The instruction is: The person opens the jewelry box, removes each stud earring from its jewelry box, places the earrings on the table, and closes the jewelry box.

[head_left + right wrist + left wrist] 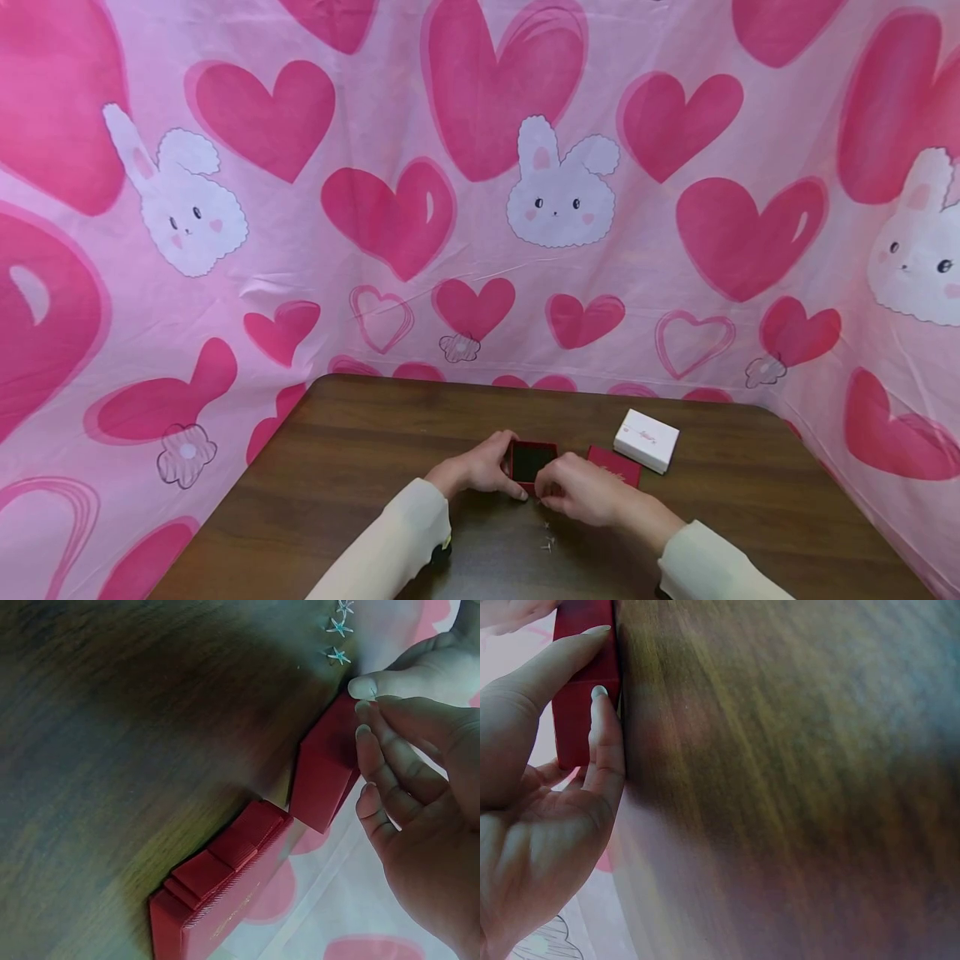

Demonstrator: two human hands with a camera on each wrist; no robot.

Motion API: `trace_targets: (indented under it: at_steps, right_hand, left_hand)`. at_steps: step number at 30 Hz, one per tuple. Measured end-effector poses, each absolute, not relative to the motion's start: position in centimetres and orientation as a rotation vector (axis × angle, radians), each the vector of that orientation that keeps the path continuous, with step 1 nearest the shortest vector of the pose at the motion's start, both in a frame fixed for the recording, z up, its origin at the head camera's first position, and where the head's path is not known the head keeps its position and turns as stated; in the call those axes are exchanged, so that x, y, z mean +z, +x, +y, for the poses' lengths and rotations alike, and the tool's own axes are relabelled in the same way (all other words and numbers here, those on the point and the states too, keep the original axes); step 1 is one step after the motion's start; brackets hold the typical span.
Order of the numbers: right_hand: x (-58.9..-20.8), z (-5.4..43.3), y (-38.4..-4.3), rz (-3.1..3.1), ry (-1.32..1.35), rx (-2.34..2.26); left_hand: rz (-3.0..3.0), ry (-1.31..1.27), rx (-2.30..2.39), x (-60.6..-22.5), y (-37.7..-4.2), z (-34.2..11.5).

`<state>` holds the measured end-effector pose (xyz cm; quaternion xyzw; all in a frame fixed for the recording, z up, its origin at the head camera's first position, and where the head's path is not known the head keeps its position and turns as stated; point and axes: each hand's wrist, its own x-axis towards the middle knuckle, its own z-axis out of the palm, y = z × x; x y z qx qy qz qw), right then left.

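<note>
My left hand (487, 468) grips a small open red jewellery box (574, 727) by its left side, thumb along the front wall and fingers at the side. A black insert (532, 462) fills the box. At the box's front right corner, my right hand (581, 490) pinches a tiny thin silvery piece (373, 694) between thumb and forefinger, mostly hidden by the fingertips. The left thumb tip is right beside it. On the table in front of the box lie several small starfish-shaped stud earrings (339, 628), pale blue and silver.
The red lid (617, 467), with a ribbon bow along one side, lies just right of the box, partly behind my right hand. Farther back on the right sits a white box (647, 440) with pink lettering. Heart-patterned cloth (480, 250) hangs behind the brown wooden table (360, 467).
</note>
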<state>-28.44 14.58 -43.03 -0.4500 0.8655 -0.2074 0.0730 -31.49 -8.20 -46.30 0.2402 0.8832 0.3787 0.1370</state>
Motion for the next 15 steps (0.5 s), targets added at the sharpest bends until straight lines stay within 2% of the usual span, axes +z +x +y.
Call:
trace_targets:
  at_steps: [15]
  right_hand:
    - [-43.59, 14.77, -27.78, 2.540, -1.326, -0.630]
  left_hand:
    - [2.569, 0.675, 1.088, -46.29, -31.37, -8.16]
